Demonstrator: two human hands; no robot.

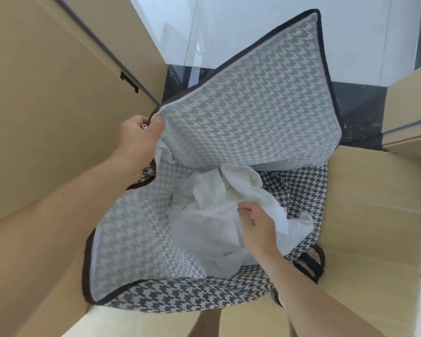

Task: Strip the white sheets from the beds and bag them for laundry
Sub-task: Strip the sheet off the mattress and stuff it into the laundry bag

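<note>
1. Far left, a tan cabinet panel [46,98] is filling the side of the view, a small black handle [129,81] sitting on its edge; beside it a bare left forearm is reaching up and in.
2. The left hand [137,137] is pinching the dark-trimmed rim of the houndstooth laundry bag [136,242] at its upper left corner, thumb over the inside of the fabric and fingers curled behind; something small and white is showing between thumb and fingers, too small to tell what.
3. That grip is holding the bag's far flap [250,113] up and open; the pale lining is facing the camera, the dark piping running round the edge.
4. Centre now: the white sheets [212,227] are lying crumpled inside the bag's mouth, bunched toward the right wall, one thicker fold riding on top.
5. The right hand [258,227] is lying on the sheets with fingers bent into the cloth; whether it is truly gripping a fold or just pressing, I cannot tell.
6. Lower right, a foot in a black sandal [311,261] is peeking out just beside the bag on the tan floor [374,215]; beyond the bag, dark tiles are meeting a white surface.
</note>
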